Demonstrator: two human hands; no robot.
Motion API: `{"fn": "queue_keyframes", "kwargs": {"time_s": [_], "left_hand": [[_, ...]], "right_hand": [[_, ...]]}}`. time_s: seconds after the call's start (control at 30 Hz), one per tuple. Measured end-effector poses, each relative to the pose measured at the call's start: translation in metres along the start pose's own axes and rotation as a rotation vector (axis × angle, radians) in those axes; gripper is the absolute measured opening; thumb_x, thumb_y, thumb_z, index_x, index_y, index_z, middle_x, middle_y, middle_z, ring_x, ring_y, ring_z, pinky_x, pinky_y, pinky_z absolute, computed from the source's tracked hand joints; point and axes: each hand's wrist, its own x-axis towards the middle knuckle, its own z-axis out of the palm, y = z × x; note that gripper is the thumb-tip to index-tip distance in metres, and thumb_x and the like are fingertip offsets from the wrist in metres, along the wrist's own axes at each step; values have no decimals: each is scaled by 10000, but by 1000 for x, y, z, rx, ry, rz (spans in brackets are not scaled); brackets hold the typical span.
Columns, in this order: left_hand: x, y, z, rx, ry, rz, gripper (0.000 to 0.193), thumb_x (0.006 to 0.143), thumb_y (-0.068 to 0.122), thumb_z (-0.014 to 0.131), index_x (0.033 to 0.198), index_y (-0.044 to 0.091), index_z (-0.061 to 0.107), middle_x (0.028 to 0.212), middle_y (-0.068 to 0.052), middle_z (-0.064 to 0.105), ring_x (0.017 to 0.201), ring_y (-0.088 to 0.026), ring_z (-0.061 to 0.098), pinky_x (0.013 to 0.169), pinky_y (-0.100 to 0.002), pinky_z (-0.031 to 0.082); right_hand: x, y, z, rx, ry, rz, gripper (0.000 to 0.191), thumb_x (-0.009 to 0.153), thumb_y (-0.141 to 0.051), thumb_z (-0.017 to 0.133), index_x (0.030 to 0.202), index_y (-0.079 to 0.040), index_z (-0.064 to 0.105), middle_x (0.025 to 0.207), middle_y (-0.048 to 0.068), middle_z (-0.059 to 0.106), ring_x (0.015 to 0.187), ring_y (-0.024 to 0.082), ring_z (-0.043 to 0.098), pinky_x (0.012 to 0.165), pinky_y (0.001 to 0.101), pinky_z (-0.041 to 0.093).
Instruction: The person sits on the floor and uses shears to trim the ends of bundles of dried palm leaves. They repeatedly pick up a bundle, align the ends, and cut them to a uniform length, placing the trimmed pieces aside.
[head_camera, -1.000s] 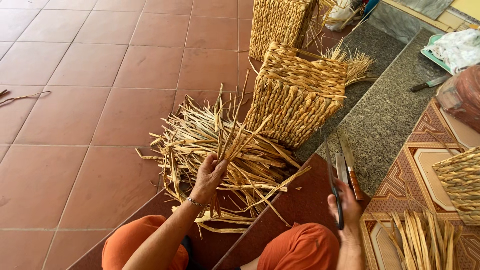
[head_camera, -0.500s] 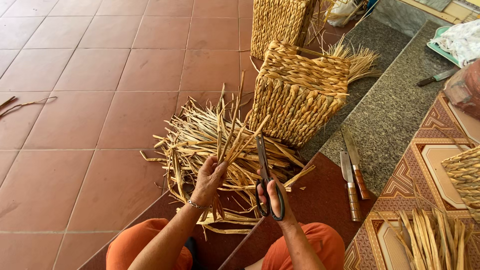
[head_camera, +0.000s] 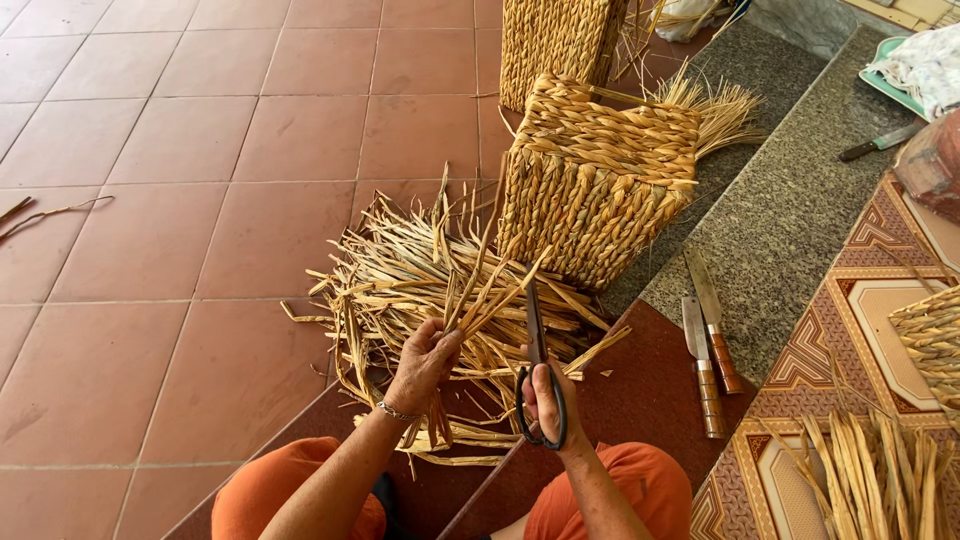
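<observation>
The left hand (head_camera: 422, 362) is closed around a bunch of dried straw strips (head_camera: 480, 290) and holds them up; the strips fan out toward 1 o'clock. The right hand (head_camera: 545, 400), at 3 o'clock from the left one, has its fingers through the loops of black scissors (head_camera: 535, 360); the blades point to 12 o'clock, just beside the held strips. Under both hands lies a loose straw pile (head_camera: 400, 280) on the tile floor (head_camera: 150, 250). At 1 o'clock stands a woven basket (head_camera: 595, 170). At 3 o'clock two knives (head_camera: 708, 350) lie on the step.
</observation>
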Motion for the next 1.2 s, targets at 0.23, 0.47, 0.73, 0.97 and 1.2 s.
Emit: {"fn": "queue_keyframes", "kwargs": {"time_s": [0.23,0.47,0.73,0.97,1.2], "left_hand": [[1,1,-10,5,57,8,155,968,219,699,1012,79,649,667,49,577,525,-35,454,439,-205,364],[5,-8,-14,82,60,84,142,951,182,731,1004,65,671,692,58,588,588,-25,501,502,-194,412],[2,-8,-13,96,61,35,124,942,170,727,996,72,675,694,57,601,583,-31,493,495,-189,405],[-4,2,-13,83,31,-3,142,948,195,734,985,71,676,679,54,588,545,-25,461,469,-191,369],[-10,12,-13,257,-27,-117,157,936,218,746,933,70,694,608,53,551,486,-31,406,419,-212,313]], "right_hand": [[6,14,-29,48,-82,-107,749,1023,-568,467,1543,-29,430,839,-18,577,626,43,476,517,217,418],[6,25,-35,-192,-2,-187,825,1020,-611,453,1583,-15,352,878,-26,563,709,36,519,592,217,481],[1,19,-30,-242,82,-106,764,1016,-585,472,1547,-35,473,646,-38,464,517,47,440,454,227,386],[5,22,-48,-83,-64,-133,811,1016,-617,447,1578,-35,388,822,-40,568,633,46,469,543,211,439],[8,23,-51,-232,-75,-145,877,980,-669,464,1590,-50,349,781,-53,545,619,37,464,527,216,430]]}}
